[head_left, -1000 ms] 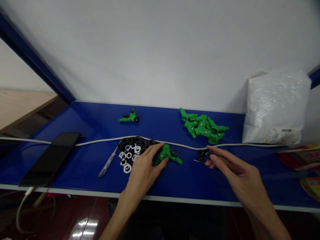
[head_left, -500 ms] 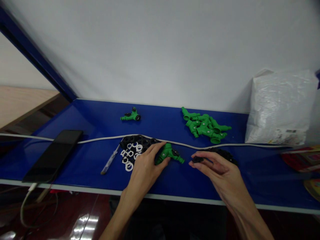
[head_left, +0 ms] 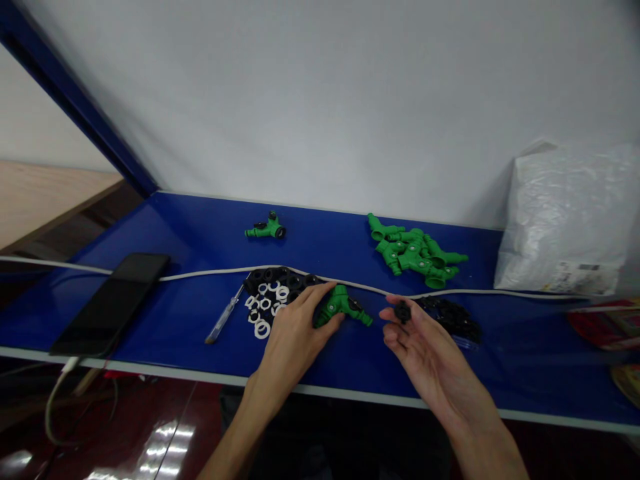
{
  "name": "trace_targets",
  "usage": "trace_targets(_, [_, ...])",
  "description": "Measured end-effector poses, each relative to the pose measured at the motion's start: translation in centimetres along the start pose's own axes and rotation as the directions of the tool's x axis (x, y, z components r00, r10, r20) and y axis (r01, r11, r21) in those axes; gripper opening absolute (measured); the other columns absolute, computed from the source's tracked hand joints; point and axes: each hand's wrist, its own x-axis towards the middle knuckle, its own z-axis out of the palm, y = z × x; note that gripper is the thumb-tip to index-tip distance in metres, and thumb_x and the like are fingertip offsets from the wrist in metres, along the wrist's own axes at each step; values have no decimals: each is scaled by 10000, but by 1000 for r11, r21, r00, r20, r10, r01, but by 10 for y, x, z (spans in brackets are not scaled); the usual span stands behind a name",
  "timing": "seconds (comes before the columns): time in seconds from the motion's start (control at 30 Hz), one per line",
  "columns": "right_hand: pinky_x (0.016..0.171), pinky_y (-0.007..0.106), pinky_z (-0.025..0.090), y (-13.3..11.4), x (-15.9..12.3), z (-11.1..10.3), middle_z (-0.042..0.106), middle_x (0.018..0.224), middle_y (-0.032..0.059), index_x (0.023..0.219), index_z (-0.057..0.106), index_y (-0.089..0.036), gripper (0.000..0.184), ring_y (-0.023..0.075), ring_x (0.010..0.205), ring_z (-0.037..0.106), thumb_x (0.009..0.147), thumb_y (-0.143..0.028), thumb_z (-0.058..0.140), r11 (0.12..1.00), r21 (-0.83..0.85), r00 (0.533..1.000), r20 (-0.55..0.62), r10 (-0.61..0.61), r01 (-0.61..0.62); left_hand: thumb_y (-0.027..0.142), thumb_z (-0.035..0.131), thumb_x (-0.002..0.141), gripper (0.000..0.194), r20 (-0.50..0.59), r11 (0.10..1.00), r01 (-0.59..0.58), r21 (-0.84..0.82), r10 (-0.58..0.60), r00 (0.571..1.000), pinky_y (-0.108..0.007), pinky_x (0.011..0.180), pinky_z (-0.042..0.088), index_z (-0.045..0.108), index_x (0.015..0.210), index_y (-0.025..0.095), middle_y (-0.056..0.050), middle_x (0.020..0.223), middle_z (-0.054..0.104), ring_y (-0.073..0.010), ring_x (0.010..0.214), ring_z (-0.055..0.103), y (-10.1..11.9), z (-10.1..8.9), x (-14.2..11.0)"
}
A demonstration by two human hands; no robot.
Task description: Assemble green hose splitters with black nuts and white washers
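My left hand (head_left: 303,327) is closed round a green Y-shaped hose connector (head_left: 343,305) with a black lever on one arm, low over the blue table. Its left end is hidden by my fingers. Between the fingertips of my right hand (head_left: 425,347) is a small black plastic part (head_left: 402,311), palm turned upward. White rings (head_left: 263,329) and black rings (head_left: 295,281) lie in a heap beside my left hand. Beyond my right hand is a pile of small black parts (head_left: 453,317).
Green connectors (head_left: 413,255) are heaped at the back, and one fitted with black pieces (head_left: 267,228) lies to their left. A screwdriver (head_left: 224,320), a phone (head_left: 113,303) and a white cable (head_left: 200,273) are on the left. A white plastic package (head_left: 565,220) leans against the wall.
My right hand has rolled palm-up, turning the black part in its fingertips and uncovering more of the black pile. My left hand keeps its hold on the green connector.
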Motion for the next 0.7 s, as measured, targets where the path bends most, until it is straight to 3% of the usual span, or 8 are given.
trace_targets(0.13, [647,213,564,2,0,2,793,910,68,998,798,-224,258,117,676,663,849,-434,811,999,-25,999,11,-31,31,247,711,913,480,16,1000,23,-16,-23,1000,-386,1045,541,598,1378,273,-33,1354,687,-238,1170,698,1,-1,0])
trace_targets(0.23, [698,238,572,0,0,6,792,986,68,1004,777,-229,215,124,714,666,870,-396,797,986,-147,995,71,-71,81,250,702,917,470,27,999,27,-24,-26,999,-392,1049,534,598,1374,278,-36,1362,682,-242,1189,689,1,-2,0])
trace_targets(0.3, [778,280,588,-2,2,9,785,1070,75,1041,754,-229,206,150,796,700,896,-373,771,946,-297,986,137,-93,131,251,702,913,475,35,999,23,-31,-22,999,-391,1042,536,595,1375,280,-38,1367,679,-243,1196,686,1,-2,0])
trace_targets(0.4, [869,341,599,-6,8,15,782,996,65,1087,713,-218,225,193,879,741,936,-386,714,825,-520,964,241,-108,223,231,711,894,506,38,999,20,-31,-19,999,-395,1031,544,589,1383,276,-48,1378,672,-252,1197,686,0,-2,-1])
trace_targets(0.47, [866,344,606,-8,14,19,763,939,50,1078,699,-220,197,201,872,752,957,-374,675,713,-619,936,312,-160,329,220,707,891,520,38,999,17,-28,-16,999,-398,1037,542,583,1393,273,-52,1389,665,-256,1198,687,-1,-1,-2])
trace_targets(0.53, [878,333,601,-8,22,23,747,989,48,1053,710,-230,123,198,900,746,970,-297,649,537,-690,873,414,-257,485,224,712,889,533,38,1000,19,-18,-19,999,-406,1050,536,576,1403,266,-52,1393,662,-258,1192,689,-2,-1,-2])
trace_targets(0.63, [949,366,577,-5,33,26,751,1077,61,1054,743,-233,185,219,1003,711,977,-147,598,192,-690,708,627,-324,698,235,725,883,540,36,1000,18,-1,-18,999,-409,1056,536,574,1401,259,-47,1397,657,-253,1178,693,-3,0,-2])
trace_targets(0.7, [960,422,574,-2,40,26,766,1090,73,1091,751,-231,245,247,1024,687,981,-106,571,27,-635,611,730,-307,772,238,725,885,532,34,1000,13,4,-13,999,-401,1050,541,577,1396,261,-46,1393,658,-248,1172,696,-4,0,-2])
